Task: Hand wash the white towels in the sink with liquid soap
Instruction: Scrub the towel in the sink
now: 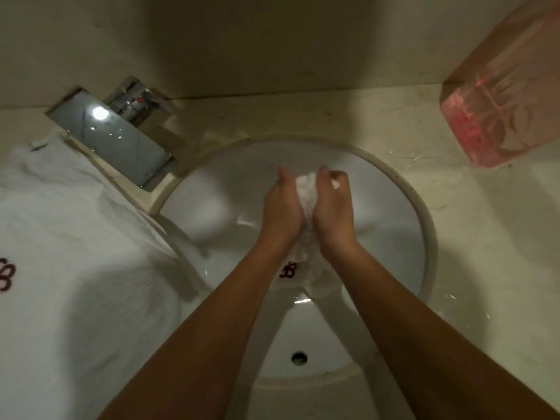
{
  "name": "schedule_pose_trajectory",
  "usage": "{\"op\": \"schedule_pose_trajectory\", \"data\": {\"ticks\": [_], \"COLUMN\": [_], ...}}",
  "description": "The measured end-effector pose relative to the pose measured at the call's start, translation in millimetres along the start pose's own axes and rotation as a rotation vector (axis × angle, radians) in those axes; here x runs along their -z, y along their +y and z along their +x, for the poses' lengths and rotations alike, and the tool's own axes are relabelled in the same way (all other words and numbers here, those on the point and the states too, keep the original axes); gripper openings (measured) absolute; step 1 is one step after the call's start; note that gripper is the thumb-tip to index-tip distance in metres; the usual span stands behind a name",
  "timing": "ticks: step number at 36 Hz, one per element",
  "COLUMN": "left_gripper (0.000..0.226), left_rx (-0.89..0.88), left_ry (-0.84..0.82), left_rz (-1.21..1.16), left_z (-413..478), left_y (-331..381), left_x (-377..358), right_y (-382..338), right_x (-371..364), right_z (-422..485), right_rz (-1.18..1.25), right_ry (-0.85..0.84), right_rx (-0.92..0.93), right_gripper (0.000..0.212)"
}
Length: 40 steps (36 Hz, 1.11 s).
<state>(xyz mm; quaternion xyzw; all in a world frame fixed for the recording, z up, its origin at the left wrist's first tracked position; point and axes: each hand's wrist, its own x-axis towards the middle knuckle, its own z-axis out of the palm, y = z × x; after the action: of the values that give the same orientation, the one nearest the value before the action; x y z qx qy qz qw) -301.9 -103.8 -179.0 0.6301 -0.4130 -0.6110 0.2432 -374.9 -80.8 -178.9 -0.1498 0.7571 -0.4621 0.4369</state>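
Round white sink [427, 237] set into beige counter [485, 237], holding one wet white towel [306, 262] and both hands. Towel bunched into a crumpled wad, raised over the middle of the basin, tail hanging down between the wrists to the basin wall. Left hand [283, 212] clamped on the wad from the left side, fingers curled over the top. Right hand [331, 207] clamped on it from the right side, fingers bent over the top, palms facing each other with the cloth squeezed between. Small dark red embroidered logo [288, 270] on the hanging part, looped shape, letters not readable. Overflow hole [299, 357] in the near basin wall, wet sheen just above it; standing water cannot be told. Chrome faucet [121, 137] with flat wide spout on the counter at the basin's left rim, spout end reaching over the rim. Second white towel [75, 253] spread flat on the counter left of the sink, one edge draped over the rim, same dark red logo [6, 274] cut off at the frame edge, unreadable. Clear boxy soap dispenser [497, 116] at upper right, pink-red liquid pooled in its lower end, faint curved markings on the side, not legible. Water droplets [406, 156] on the counter right of the basin.
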Motion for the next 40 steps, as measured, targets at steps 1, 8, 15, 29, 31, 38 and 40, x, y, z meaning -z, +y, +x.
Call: {"op": "schedule_pose_trajectory", "data": {"ticks": [1,8,15,29,31,38,40], "left_gripper": [0.078,0.071,0.067,0.076,0.07,0.095,0.095], "left_rx": [-0.046,-0.047,-0.027,-0.021,-0.014,0.235,0.285], "left_ry": [0.004,0.091,0.159,0.038,0.0,-0.185,-0.294], "left_rz": [0.027,-0.051,-0.107,-0.091,-0.057,-0.136,-0.074], "left_z": [-0.4,1.8,8.8,0.3,-3.0,23.8,30.3], "left_y": [-2.5,0.4,2.0,-6.0,-11.1,-16.6,-13.2], "left_x": [-2.8,2.0,13.4,18.2,21.3,65.8,80.8], "right_y": [-3.4,-1.1,2.1,-0.5,1.7,24.2,28.2], "right_x": [2.0,-0.9,-8.1,-4.9,0.6,42.8,54.3], "right_z": [5.2,-16.3,-39.2,-7.7,14.1,30.8,34.1], "right_rz": [0.009,-0.045,-0.095,-0.262,-0.333,-0.145,-0.057], "right_ry": [0.025,-0.026,-0.081,-0.051,-0.049,-0.155,-0.282], "right_rx": [-0.015,0.06,0.105,0.152,0.07,-0.112,-0.236], "right_gripper": [0.032,0.032,0.034,0.034,0.039,0.033,0.057]}}
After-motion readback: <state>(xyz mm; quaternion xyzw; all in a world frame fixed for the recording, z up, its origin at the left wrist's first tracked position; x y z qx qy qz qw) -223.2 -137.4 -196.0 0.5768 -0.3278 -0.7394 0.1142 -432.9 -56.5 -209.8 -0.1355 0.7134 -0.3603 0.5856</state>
